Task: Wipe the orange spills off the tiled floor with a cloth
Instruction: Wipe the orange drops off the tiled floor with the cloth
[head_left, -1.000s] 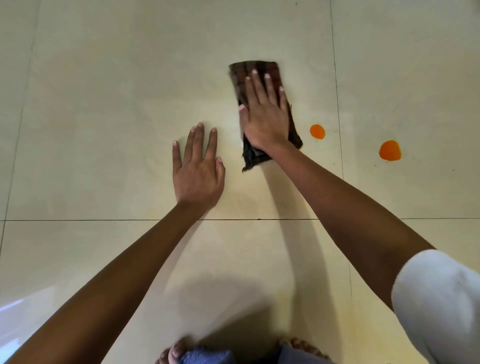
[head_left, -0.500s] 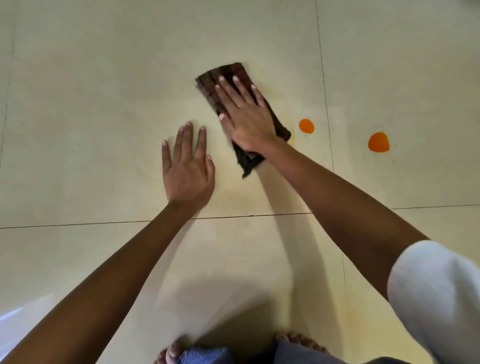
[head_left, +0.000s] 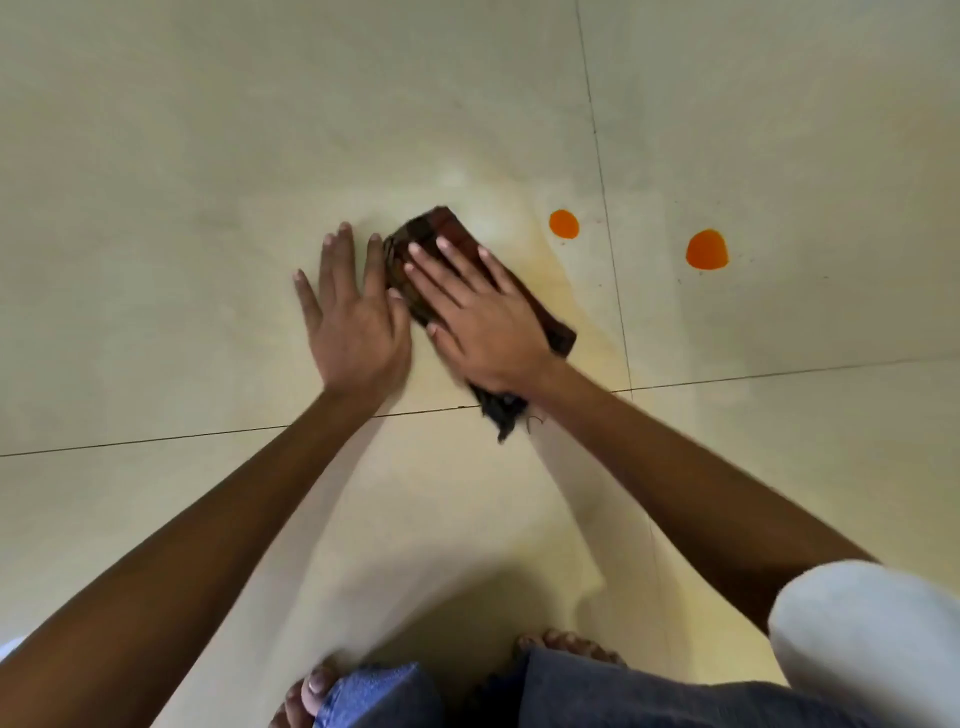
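Dragged leftward, cloth now beside flat left hand, right hand open-palmed on it, orange spills right.

cloth flat on tiled floor | right hand on cloth | left hand on floor, just left of cloth | near spill right of cloth | far spill further right, across the tile joint

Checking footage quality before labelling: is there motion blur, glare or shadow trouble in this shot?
Head view: the right hand on the cloth and both forearms are slightly motion-blurred; soft arm shadows fall on the floor; mild sheen above the cloth; both spills stay crisp.
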